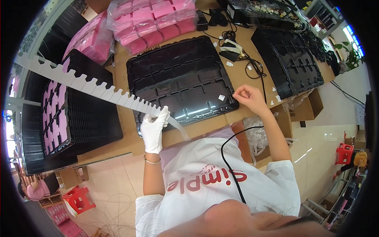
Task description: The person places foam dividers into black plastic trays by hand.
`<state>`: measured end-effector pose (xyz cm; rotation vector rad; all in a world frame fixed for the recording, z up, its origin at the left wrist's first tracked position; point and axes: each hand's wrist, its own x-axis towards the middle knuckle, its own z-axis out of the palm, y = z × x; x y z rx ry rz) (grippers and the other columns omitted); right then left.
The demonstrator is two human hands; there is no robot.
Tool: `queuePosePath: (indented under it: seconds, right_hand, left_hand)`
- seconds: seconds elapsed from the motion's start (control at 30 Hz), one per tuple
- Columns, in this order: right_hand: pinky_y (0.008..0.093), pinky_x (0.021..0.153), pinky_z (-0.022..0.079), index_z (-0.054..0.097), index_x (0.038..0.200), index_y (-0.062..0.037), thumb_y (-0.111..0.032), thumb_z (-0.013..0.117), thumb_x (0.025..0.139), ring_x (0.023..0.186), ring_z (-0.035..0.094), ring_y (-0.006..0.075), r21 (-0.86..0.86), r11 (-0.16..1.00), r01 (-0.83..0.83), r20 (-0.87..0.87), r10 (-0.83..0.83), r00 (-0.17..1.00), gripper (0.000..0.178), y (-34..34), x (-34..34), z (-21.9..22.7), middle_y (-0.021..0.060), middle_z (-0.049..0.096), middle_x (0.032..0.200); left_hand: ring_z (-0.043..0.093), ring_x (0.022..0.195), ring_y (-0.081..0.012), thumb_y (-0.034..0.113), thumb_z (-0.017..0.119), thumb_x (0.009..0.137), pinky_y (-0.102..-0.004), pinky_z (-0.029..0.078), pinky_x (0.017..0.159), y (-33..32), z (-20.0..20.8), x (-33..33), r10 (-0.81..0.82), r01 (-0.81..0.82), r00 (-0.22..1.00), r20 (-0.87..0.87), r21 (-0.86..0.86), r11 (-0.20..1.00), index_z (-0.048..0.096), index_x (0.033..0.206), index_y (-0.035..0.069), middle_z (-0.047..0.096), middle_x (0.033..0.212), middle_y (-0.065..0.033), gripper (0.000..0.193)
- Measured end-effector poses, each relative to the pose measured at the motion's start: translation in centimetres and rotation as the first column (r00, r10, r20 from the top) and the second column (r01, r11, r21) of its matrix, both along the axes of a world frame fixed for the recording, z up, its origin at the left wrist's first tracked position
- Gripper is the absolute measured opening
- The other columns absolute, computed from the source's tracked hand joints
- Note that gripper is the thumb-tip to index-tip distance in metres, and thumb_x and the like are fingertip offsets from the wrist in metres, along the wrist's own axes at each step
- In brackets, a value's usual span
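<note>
My left hand (153, 128), in a white glove, is closed around a long white strip (106, 93) with one notched edge. The strip stretches up and to the left past a stack of black trays, and its short tail hangs beside the hand. In front of me a black plastic tray (177, 85) with molded compartments lies on the table. A small white piece (222, 97) rests on its right part. Just beyond the tray's right edge, my bare right hand (251, 98) has its fingers curled together; whatever they hold, if anything, is too small to make out.
Black trays with pink pieces (55, 114) are stacked at left. Pink foam blocks in clear plastic (152, 21) stand at the back. More black trays (292, 63) are stacked right, near black cables (254, 67) and white scraps. A cardboard box (306, 106) stands below the table's right side.
</note>
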<state>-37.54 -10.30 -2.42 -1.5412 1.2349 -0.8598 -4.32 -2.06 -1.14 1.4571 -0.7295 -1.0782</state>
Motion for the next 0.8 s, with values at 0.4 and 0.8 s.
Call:
queuePosePath:
  seconds: [0.4,0.8]
  right_hand:
    - [0.0358,0.049,0.039,0.063,0.076,-0.0036,-0.017,0.072,0.074,0.048,0.05,0.0214,-0.222,0.973,-0.058,-0.475,-0.056,0.878,0.016,-1.4,4.2,-0.6,0.0066,0.05,0.052]
    - [0.0356,0.057,0.048,0.065,0.074,-0.0031,-0.018,0.072,0.073,0.059,0.062,0.0263,-0.253,0.965,-0.074,-0.453,-0.05,0.89,0.016,-1.8,4.2,-1.0,0.0113,0.062,0.062]
  left_hand:
    - [0.063,0.073,-0.0075,0.014,0.075,0.085,-0.0193,0.047,0.058,0.2,0.0,-0.4,-0.028,0.029,0.999,0.028,-0.015,0.999,0.063,0.096,0.003,0.067,0.086,-0.0032,0.02]
    - [0.061,0.068,-0.0071,0.014,0.073,0.086,-0.0194,0.045,0.057,0.2,0.1,-0.3,-0.028,0.028,0.999,0.028,-0.016,0.999,0.062,0.093,0.005,0.066,0.081,-0.0034,0.016]
